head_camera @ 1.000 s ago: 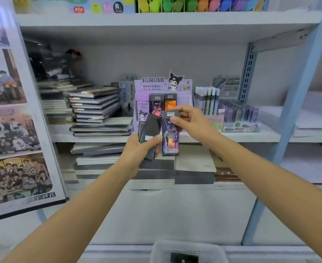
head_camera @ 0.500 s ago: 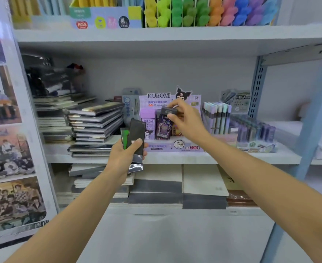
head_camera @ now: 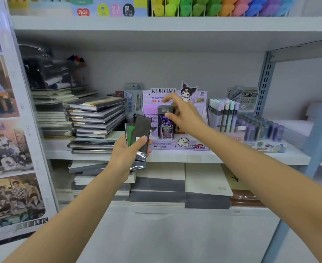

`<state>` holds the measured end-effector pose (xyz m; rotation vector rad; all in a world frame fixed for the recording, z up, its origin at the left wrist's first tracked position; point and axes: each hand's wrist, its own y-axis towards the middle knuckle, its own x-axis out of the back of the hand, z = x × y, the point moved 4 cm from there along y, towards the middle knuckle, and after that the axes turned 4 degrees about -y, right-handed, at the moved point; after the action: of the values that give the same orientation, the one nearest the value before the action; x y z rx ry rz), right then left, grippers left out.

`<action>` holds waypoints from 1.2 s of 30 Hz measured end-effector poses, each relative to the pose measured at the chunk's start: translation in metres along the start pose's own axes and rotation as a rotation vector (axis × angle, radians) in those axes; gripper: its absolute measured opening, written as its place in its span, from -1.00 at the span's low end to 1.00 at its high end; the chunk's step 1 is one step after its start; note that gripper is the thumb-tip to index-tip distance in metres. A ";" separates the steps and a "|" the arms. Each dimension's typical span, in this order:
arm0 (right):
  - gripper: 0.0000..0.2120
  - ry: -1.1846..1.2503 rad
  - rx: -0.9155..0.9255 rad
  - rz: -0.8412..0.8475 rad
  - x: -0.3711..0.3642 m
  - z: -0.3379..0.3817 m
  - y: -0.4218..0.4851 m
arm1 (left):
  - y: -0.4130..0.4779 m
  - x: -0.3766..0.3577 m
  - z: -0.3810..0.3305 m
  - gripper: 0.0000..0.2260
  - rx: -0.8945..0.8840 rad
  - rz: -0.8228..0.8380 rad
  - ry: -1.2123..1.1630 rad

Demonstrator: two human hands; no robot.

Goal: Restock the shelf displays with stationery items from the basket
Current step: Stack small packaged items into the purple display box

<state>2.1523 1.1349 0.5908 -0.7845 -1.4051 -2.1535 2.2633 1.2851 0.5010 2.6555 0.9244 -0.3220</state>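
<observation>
Plainly, the Kuromi display box [head_camera: 177, 146] sat on the middle shelf [head_camera: 232, 158], and everything else can be placed from it. Inside the box, toward its left half, a purple pack with a dark cap [head_camera: 165, 126] stood upright beside paler lilac packs [head_camera: 151, 118]. The right hand [head_camera: 186, 115] reached over the box from its right side. Its thumb lay against the capped pack's upper right edge and its index finger was raised clear above. Whether the other fingers gripped the pack or only brushed it could not be told, since they were tucked behind it.

Just in front of the box's left corner, the left hand [head_camera: 127, 156] clutched a small fan of slim dark packs [head_camera: 142, 133], thumb pressed across their fronts, one showing a green sheen. Left of the box lay a stack of dark notebooks [head_camera: 97, 118]; right of it stood a row of pastel-capped pens [head_camera: 222, 114]. Above the box, on the upper shelf [head_camera: 156, 23], ran a rainbow line of highlighters [head_camera: 213, 6]. Far to the left of the box hung a panel of group photographs [head_camera: 8, 149] — and below the box, flat paper pads [head_camera: 207, 179] rested on the lower level.
</observation>
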 end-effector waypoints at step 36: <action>-0.77 0.432 -0.128 -0.046 0.044 -0.012 -0.106 | -0.040 -0.061 -0.020 -0.57 0.228 0.060 -0.157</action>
<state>2.0490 1.1615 0.5459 -0.2999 -1.0803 -2.2892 2.1937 1.2882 0.5296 2.8049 0.8001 -0.6470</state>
